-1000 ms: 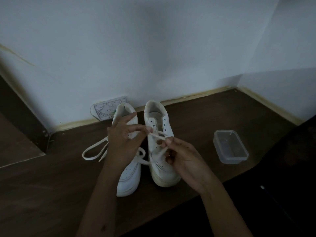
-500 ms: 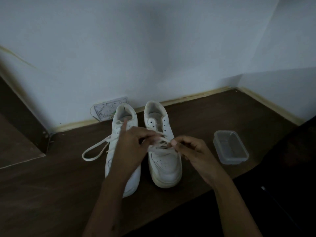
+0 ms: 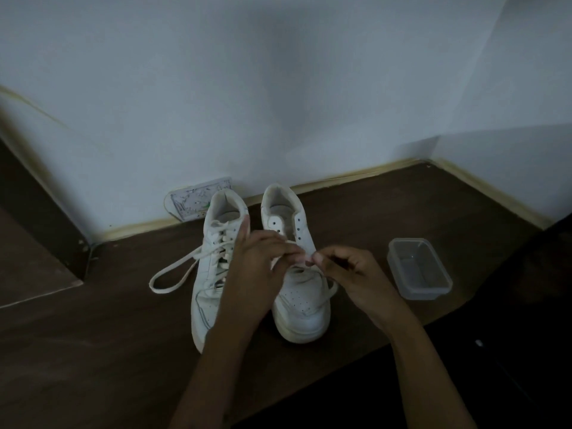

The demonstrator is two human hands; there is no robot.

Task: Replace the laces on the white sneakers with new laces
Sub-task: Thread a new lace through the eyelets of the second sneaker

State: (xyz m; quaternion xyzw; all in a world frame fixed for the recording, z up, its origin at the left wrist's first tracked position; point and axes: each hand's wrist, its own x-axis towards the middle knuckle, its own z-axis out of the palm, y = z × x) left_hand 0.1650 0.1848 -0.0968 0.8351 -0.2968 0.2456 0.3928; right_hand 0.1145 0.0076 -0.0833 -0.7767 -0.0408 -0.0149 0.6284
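Two white sneakers stand side by side on the dark wooden surface, toes toward me. The left sneaker [image 3: 213,267] is laced, and its loose lace [image 3: 173,270] loops out to the left. The right sneaker [image 3: 301,301] has bare upper eyelets. Over its tongue my left hand [image 3: 260,267] and my right hand [image 3: 349,274] meet, each pinching a white lace [image 3: 305,258] between thumb and fingertips. My hands hide the middle of that lace and the lower eyelets.
A clear plastic container [image 3: 419,269] without a lid sits to the right of the sneakers. A white wall socket plate [image 3: 198,198] is behind the left sneaker at the skirting. Walls close the back and right; the surface edge runs near my forearms.
My hands have drawn closer together over the right sneaker. The lace that stretched between them now sits bunched at my fingertips. The sneakers and container have not moved.
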